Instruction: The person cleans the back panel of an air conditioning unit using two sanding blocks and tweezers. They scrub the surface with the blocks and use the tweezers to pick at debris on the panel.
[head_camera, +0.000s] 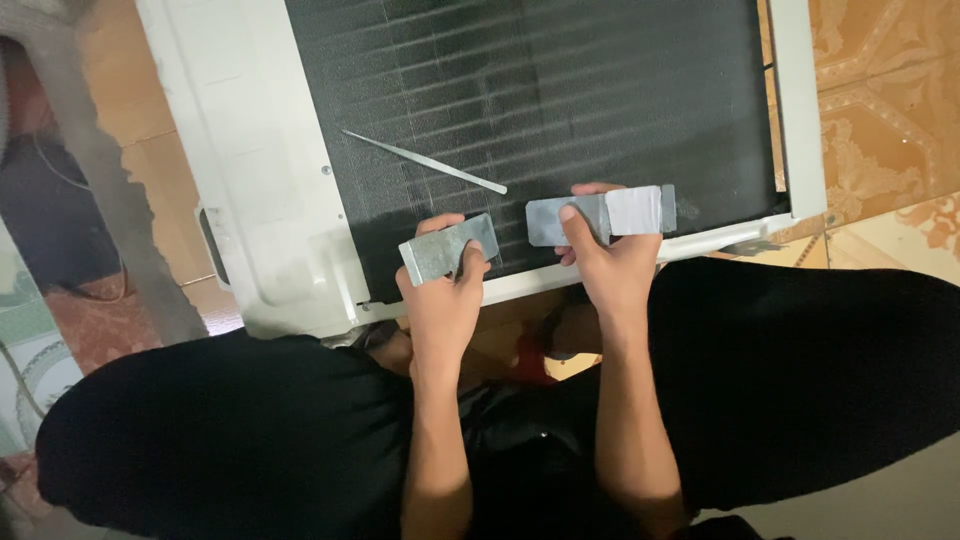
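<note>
My left hand (440, 295) grips a small grey metal plate (447, 248), tilted, at the lower edge of a black finned panel (560, 90). My right hand (610, 262) holds a longer flat grey metal piece (603, 214) level over the same panel, thumb on its face. The two pieces sit side by side, a small gap between them. A thin metal rod (425, 161) lies diagonally on the fins above my left hand.
The black panel sits in a white casing (265, 190) lying on a patterned tile floor (880, 110). My knees in black trousers (800, 370) frame the near edge. A grey post (110, 190) stands at the left.
</note>
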